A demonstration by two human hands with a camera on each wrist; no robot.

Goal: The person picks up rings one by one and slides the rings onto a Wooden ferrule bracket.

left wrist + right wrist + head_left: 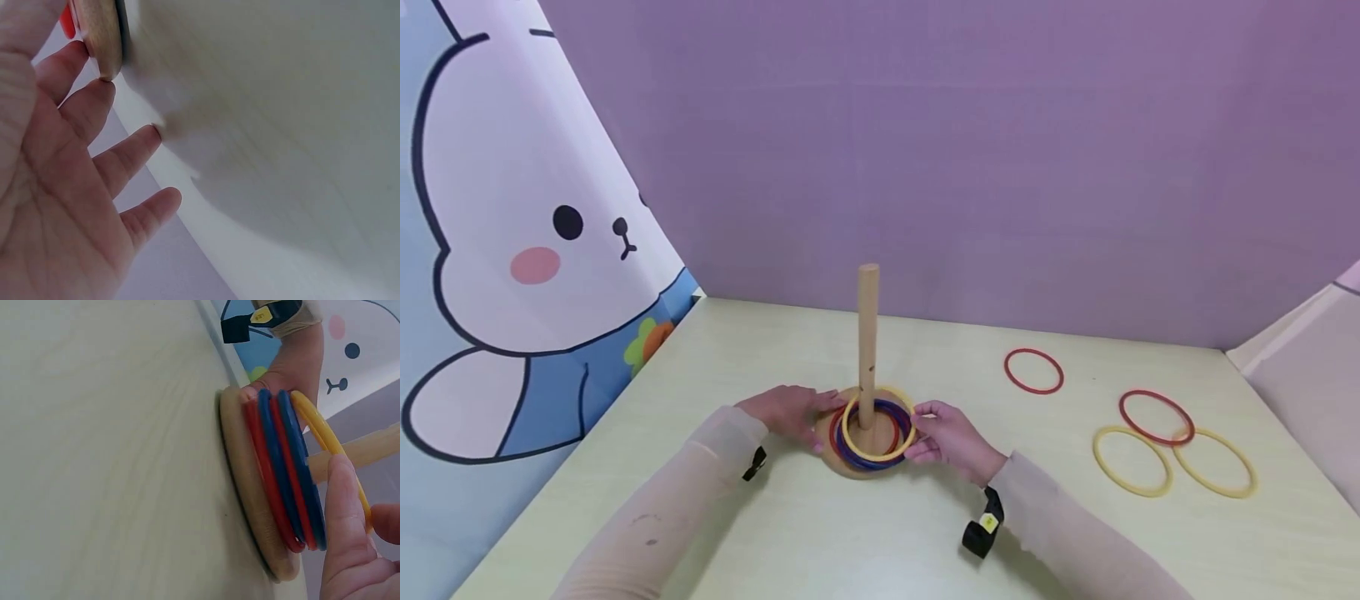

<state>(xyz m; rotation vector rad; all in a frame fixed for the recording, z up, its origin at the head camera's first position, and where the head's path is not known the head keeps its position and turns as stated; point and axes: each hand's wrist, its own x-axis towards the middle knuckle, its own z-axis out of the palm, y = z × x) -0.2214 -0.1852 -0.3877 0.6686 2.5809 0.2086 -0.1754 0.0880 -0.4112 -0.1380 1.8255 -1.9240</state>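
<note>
A wooden post (868, 333) stands upright on a round wooden base (876, 442). Red and blue rings (304, 481) lie stacked around the post's foot, alternating in colour. Above them sits a yellow ring (312, 420), tilted around the post, its near side raised off the stack. My right hand (955, 442) pinches that yellow ring between thumb and fingers at its right edge. On the other side, my left hand (790, 412) has its fingers spread, with fingertips (103, 94) against the base's edge and its palm holding nothing.
To the right on the pale table (865, 542) lie a lone red ring (1006, 365), another red ring (1152, 392), and two yellow rings (1095, 452) close beside and overlapping it. A purple backdrop (962, 167) rises behind, and a cartoon-printed cloth (490, 208) hangs at left.
</note>
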